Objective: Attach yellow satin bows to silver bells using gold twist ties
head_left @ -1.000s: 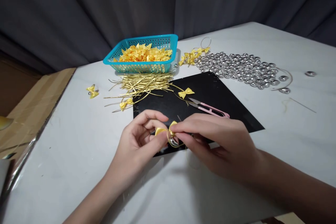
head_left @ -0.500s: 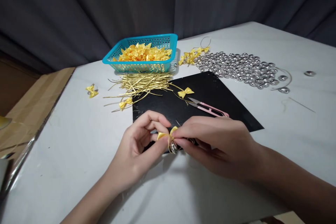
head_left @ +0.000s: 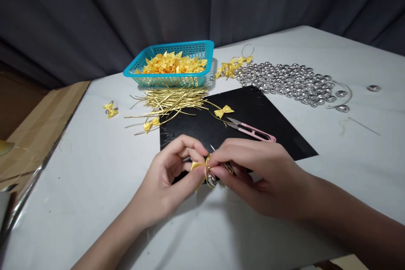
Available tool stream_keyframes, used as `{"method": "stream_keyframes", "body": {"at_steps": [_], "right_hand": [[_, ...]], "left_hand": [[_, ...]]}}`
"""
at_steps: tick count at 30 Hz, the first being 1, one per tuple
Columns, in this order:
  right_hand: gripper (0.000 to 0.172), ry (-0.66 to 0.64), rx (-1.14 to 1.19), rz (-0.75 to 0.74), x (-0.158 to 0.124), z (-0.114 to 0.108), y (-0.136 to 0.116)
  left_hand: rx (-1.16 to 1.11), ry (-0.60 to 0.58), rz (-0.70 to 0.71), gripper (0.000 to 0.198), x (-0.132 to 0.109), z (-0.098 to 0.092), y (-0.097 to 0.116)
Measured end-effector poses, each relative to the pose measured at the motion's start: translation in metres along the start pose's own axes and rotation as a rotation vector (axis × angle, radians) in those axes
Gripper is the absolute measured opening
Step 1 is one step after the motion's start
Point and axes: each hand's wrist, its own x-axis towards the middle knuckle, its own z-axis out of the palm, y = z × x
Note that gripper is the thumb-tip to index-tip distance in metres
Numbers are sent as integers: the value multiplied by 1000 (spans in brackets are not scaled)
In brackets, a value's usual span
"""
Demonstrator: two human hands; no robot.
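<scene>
Both hands' fingers pinch the yellow bow [head_left: 198, 165]: the left hand [head_left: 164, 190] at its left side, the right hand [head_left: 268, 177] at its right, neither nearer. Its long axis runs roughly left to right, with a silver bead [head_left: 211, 179] just on the near side. All this sits over the near part of the black mat [head_left: 268, 114] on the white counter [head_left: 95, 185], a dark curtain [head_left: 158, 4] beyond.
</scene>
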Motion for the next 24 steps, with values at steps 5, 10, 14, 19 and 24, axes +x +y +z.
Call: {"method": "stream_keyframes", "body": {"at_steps": [5,10,14,19,24], "right_hand": [[10,-48,28,10,3,-5,-3],[11,-97,54,12,5,-8,-3],[11,-115,46,29,4,-7,-1],[13,-133,29,27,3,-6,1],[15,-111,18,-42,2,-7,2]], "left_hand": [[-108,-55,-25,8,-1,-1,-2],[-101,-109,-48,7,-1,-3,-1],[-41,-160,-66,10,1,-6,-1],[-25,-135,-41,9,2,-8,-4],[-48,-118,-70,9,1,-8,-4]]}}
